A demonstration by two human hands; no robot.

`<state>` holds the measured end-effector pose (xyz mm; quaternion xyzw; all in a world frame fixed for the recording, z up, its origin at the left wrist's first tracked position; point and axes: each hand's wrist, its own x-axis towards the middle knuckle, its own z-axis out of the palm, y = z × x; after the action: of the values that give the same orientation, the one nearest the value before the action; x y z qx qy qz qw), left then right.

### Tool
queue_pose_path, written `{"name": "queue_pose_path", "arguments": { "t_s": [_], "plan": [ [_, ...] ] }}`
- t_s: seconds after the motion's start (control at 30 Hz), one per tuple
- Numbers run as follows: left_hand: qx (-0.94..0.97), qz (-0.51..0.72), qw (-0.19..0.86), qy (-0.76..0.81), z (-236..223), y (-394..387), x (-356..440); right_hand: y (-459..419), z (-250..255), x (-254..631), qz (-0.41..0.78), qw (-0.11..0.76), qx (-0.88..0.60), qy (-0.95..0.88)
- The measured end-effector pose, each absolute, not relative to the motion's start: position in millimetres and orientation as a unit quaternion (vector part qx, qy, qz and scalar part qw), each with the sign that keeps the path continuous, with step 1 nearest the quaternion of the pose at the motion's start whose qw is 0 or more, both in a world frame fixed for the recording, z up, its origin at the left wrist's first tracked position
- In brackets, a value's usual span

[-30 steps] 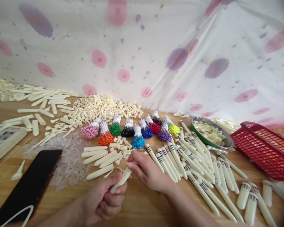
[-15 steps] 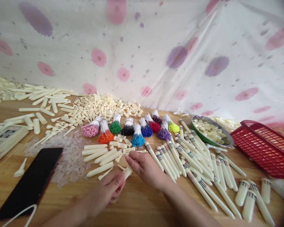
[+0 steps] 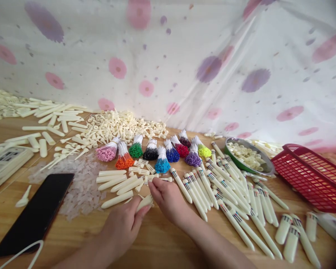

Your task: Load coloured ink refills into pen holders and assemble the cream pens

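My left hand (image 3: 123,226) is closed round a cream pen barrel (image 3: 144,203), which slants up and to the right between thumb and fingers. Right at the barrel's upper end is my right hand (image 3: 170,201), its fingers curled together; what they pinch, if anything, is hidden. Several loose cream pen barrels (image 3: 117,200) lie just beyond the left hand. Slotted cream pen pieces (image 3: 140,170) are scattered past the fingertips. Behind them stand bundles of refills with coloured tips, among them a light blue bundle (image 3: 162,164) and an orange bundle (image 3: 124,160).
Rows of multicolour pens (image 3: 235,228) lie to the right. Farther off are a metal bowl (image 3: 268,170) of slotted pieces and a red basket (image 3: 305,183). Clear plastic bits (image 3: 81,186), a phone (image 3: 33,216) and a power strip (image 3: 8,164) are at left. A patterned sheet (image 3: 168,67) hangs behind.
A cream pen barrel now shows in my left hand, where a slotted piece showed before. The left hand has turned and its thumb lies along the barrel. My right hand has barely moved.
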<state>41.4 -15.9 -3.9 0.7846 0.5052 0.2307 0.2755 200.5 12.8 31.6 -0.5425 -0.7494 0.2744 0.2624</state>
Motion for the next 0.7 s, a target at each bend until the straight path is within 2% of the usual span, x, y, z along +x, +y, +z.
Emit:
{"name": "queue_pose_path", "arguments": {
  "t_s": [0.13,0.23,0.3,0.33,0.4,0.47,0.57,0.7],
  "plan": [
    [0.82,0.18,0.171,0.516,-12.1,-15.3,41.3,15.9,21.9,198.9,0.263,0.256,-0.577,-0.73],
    [0.802,0.204,0.188,0.53,-8.0,-12.3,40.9,17.6,17.9,200.2,0.264,0.256,-0.577,-0.729],
    [0.756,0.231,0.306,0.53,-1.0,-8.8,40.4,18.1,17.8,202.7,0.263,0.266,-0.562,-0.738],
    [0.712,0.23,0.413,0.519,3.3,-7.0,39.9,18.2,18.2,204.3,0.262,0.277,-0.543,-0.749],
    [0.58,0.182,0.633,0.479,12.0,-3.7,38.5,18.4,19.4,207.9,0.253,0.305,-0.488,-0.778],
    [0.462,0.129,0.763,0.433,19.6,-1.8,36.9,18.5,20.2,210.9,0.242,0.325,-0.441,-0.801],
    [0.38,0.101,0.825,0.406,25.0,-1.3,35.9,18.5,20.6,212.7,0.245,0.327,-0.435,-0.802],
    [0.412,0.134,0.785,0.442,20.1,-2.8,38.1,19.0,19.3,210.6,0.285,0.28,-0.468,-0.789]
  ]
}}
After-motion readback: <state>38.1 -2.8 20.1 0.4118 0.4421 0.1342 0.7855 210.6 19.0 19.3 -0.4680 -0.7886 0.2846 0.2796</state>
